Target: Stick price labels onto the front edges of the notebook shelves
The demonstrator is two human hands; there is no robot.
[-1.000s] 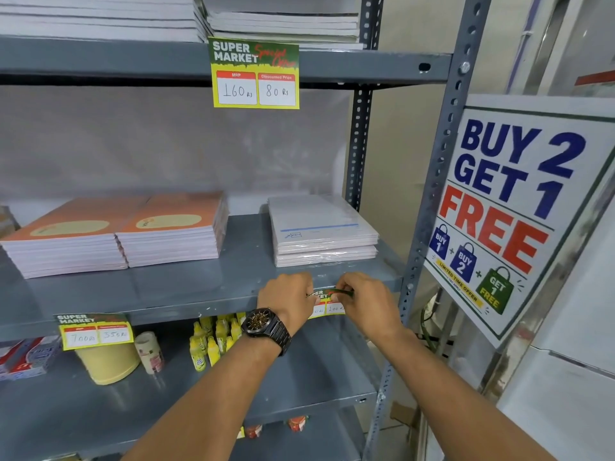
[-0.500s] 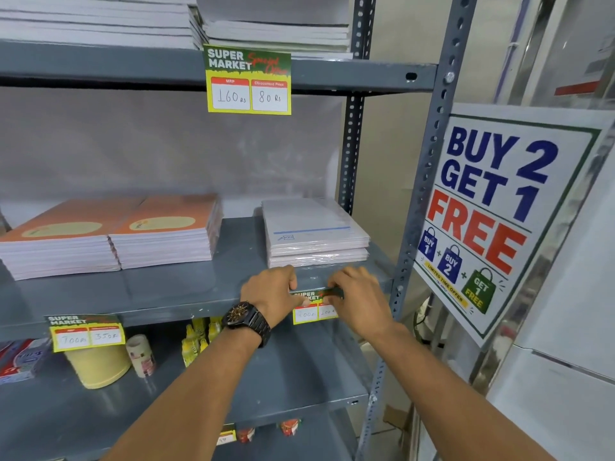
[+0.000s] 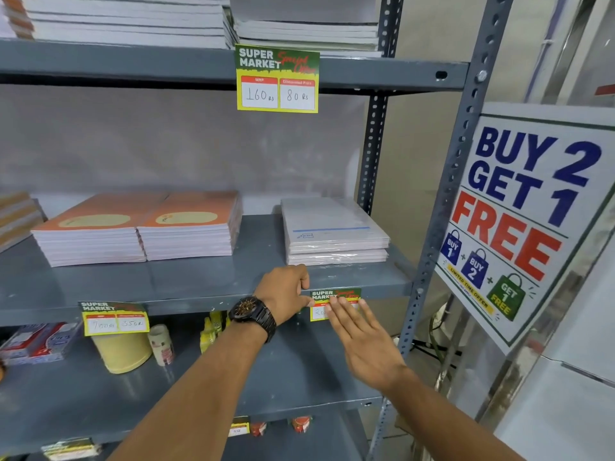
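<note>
A green and yellow price label [image 3: 320, 301] sits on the front edge of the middle shelf [image 3: 186, 302], below a wrapped stack of grey notebooks [image 3: 334, 234]. My left hand [image 3: 286, 291], with a watch on the wrist, is curled against the label's left edge. My right hand [image 3: 359, 341] lies flat with fingers spread, its fingertips over the label's right part. Two orange notebook stacks [image 3: 139, 231] rest further left on the same shelf. A second label [image 3: 114, 317] hangs on that edge at the left, and a third label [image 3: 278, 79] on the top shelf edge.
A slotted grey upright [image 3: 446, 207] stands right of my hands. A "Buy 2 Get 1 Free" poster [image 3: 522, 207] leans beyond it. The lower shelf holds a beige tub [image 3: 121, 352], a small bottle [image 3: 161, 344], yellow glue bottles [image 3: 209, 329] and packets [image 3: 36, 344].
My right hand has let go of the label's top and opened flat over it, moving down. The left hand stays at the label's left edge. More of the label now shows.
</note>
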